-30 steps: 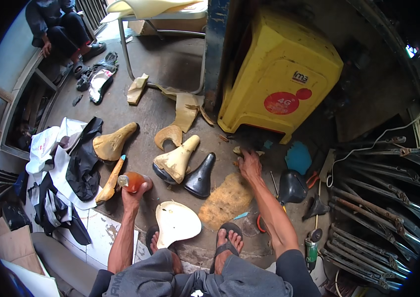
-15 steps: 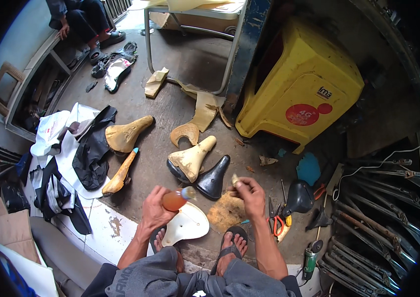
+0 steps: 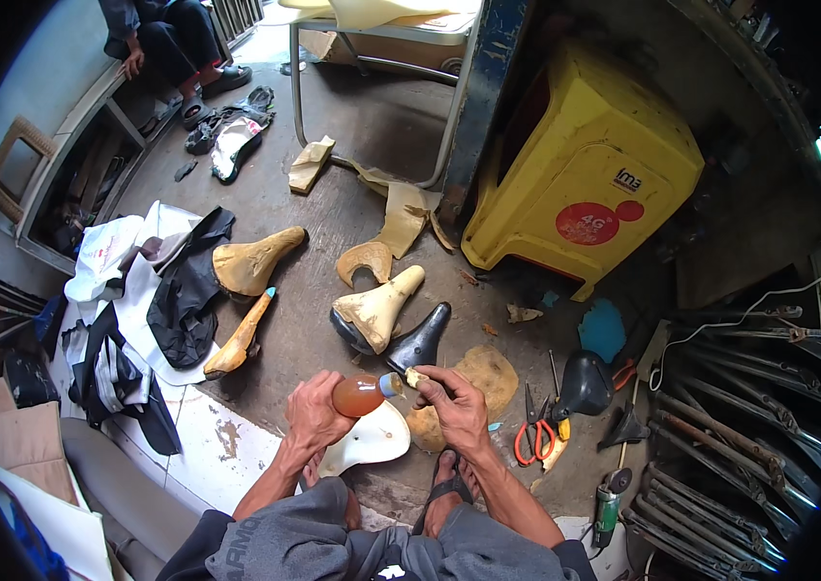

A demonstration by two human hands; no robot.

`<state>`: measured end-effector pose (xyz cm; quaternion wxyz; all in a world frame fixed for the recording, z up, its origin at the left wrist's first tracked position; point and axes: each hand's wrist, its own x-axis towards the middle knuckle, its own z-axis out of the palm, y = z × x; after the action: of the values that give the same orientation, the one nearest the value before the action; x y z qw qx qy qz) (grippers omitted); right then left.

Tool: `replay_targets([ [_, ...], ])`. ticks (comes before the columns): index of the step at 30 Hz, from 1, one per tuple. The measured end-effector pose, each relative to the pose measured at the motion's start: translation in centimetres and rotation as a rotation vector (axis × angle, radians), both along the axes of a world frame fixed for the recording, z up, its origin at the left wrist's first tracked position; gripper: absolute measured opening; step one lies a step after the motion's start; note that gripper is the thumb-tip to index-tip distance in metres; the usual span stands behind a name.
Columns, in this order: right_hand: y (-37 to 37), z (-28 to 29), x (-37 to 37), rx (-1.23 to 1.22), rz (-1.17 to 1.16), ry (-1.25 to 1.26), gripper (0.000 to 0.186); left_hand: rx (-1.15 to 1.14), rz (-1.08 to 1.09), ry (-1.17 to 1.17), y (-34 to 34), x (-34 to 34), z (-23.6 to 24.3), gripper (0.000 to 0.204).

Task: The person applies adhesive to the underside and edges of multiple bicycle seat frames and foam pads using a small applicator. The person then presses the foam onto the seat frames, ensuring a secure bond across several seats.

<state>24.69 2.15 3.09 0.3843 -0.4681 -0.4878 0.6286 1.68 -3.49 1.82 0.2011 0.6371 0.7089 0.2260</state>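
My left hand [image 3: 314, 414] is closed around a bottle of amber liquid [image 3: 356, 396], tilted with its mouth to the right. Between the thumb and fingers of my right hand [image 3: 456, 414] is a small pale piece [image 3: 415, 377], close to the bottle's mouth; whether they touch I cannot tell. Below the bottle, by my feet, lies a white saddle shell [image 3: 374, 441]. A tan fuzzy pad [image 3: 490, 376] lies on the floor, partly behind my right hand. Farther off are a black bicycle saddle [image 3: 428, 334] and a cream foam-topped saddle [image 3: 378, 305].
Orange-handled scissors [image 3: 532, 441] and a black saddle [image 3: 585, 385] lie at the right, before stacked metal tubes [image 3: 720, 455]. A yellow plastic stool [image 3: 589, 165] stands behind. Two tan saddles [image 3: 255, 261] and cloth scraps [image 3: 183, 320] lie left. Another person [image 3: 173, 48] sits far left.
My right hand has moved left with the small pale piece, up to the bottle's mouth. The bottle in my left hand has shifted slightly right and tipped nearer to level.
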Motion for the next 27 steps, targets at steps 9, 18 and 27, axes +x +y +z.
replay_targets([
  [9, 0.0, 0.8, -0.6, 0.034, 0.034, -0.088, 0.029, 0.073, -0.012, 0.010, -0.1, -0.1, 0.2, 0.037],
  [18, -0.3, 0.5, -1.0, 0.047, 0.068, -0.123, 0.025, 0.044, -0.010, 0.025, -0.5, -0.2, 0.2, 0.037],
  [27, -1.0, 0.3, -1.5, -0.211, 0.262, 0.028, 0.025, 0.039, 0.062, 0.086, -0.5, -0.2, -0.9, 0.034],
])
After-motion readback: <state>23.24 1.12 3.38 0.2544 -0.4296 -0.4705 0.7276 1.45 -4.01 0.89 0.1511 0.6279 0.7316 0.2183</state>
